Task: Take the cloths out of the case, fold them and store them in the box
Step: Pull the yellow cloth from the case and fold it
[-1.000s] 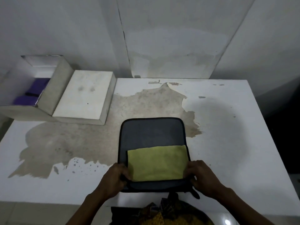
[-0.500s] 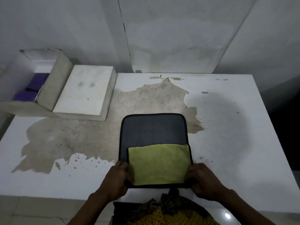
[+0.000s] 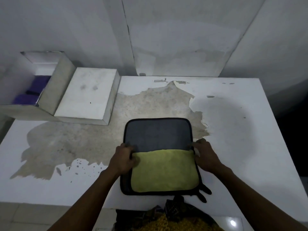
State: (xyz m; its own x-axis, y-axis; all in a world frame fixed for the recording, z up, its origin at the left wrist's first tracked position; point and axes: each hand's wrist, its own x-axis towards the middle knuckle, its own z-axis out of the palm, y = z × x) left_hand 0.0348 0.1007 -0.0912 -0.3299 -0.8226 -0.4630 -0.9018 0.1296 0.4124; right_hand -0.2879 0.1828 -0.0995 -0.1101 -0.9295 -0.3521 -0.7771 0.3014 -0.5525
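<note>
Yellow-green cloth point(image 3: 165, 170) lying flat and fuzzy over the near half of a dark grey, black-edged case point(image 3: 157, 132) on the worn white surface point(image 3: 241, 147), left hand point(image 3: 123, 160) pinching its far left corner, right hand point(image 3: 205, 155) gripping the far right corner, open box point(image 3: 64, 80) with purple cloths point(image 3: 31, 92) far left.

No readable text or labels anywhere

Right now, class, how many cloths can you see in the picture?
2, perhaps 3: a yellow cloth on the open case, and purple cloth in the box, seemingly two folded pieces. The box wall may hide more.
</note>
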